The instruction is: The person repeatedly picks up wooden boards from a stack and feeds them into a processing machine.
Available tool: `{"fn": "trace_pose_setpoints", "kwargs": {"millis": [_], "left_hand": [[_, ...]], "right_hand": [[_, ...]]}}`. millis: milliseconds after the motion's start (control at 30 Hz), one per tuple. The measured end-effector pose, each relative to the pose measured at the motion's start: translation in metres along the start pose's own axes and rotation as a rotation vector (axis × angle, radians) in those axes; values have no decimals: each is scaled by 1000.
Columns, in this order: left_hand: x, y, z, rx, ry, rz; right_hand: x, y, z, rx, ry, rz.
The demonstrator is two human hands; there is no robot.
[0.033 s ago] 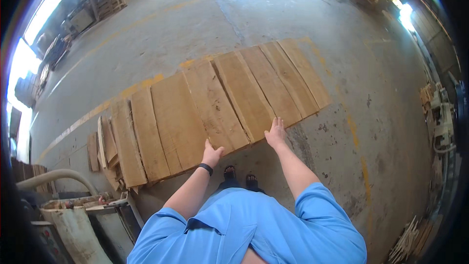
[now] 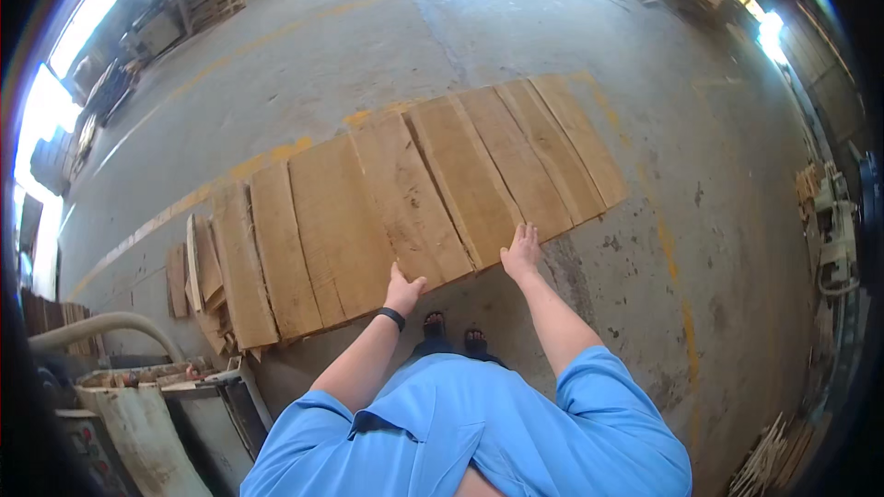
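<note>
1. Left hand [image 2: 402, 289]: fingers spread flat, thumb out, gripping nothing; fingertips rest on or just over the near end of a wide board [image 2: 398, 198]. Contact cannot be confirmed.
2. Right hand [image 2: 522, 252]: fingers straight and together, palm down, also holding nothing; tips at the near end of the neighbouring board [image 2: 465, 175].
3. Both boards lie ahead of the fingertips, long axes running away from the person and leaning slightly left. Each hand has its own board end; neither hand is clearly nearer.
4. The boards belong to a row of planks [image 2: 322, 230] laid side by side on the concrete floor [image 2: 718, 248]: pale yellow-brown wood, rough-sawn, uneven edges, visible grain.
5. Left of the left hand's fingers, a small pile of offcuts [image 2: 198, 267] sits at the row's end.
6. Black wristband [image 2: 390, 317] on the left wrist; sandalled feet [image 2: 453, 326] stand below the hands.
</note>
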State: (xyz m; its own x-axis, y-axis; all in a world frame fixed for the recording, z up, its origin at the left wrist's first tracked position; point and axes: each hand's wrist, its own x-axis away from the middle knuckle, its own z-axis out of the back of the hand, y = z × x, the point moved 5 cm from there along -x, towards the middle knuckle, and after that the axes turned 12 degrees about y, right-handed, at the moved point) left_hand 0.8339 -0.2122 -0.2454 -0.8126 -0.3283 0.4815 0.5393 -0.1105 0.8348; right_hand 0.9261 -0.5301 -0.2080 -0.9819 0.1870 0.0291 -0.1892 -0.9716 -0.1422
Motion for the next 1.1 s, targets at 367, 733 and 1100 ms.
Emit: {"fn": "trace_pose_setpoints", "kwargs": {"millis": [367, 733, 1100], "left_hand": [[2, 1, -1, 95, 217, 91], [75, -6, 33, -446, 399, 95], [93, -87, -8, 1200, 118, 674]], "right_hand": [[-26, 4, 18, -220, -12, -226], [56, 28, -1, -464, -173, -152], [133, 66, -73, -1808, -675, -903]]}}
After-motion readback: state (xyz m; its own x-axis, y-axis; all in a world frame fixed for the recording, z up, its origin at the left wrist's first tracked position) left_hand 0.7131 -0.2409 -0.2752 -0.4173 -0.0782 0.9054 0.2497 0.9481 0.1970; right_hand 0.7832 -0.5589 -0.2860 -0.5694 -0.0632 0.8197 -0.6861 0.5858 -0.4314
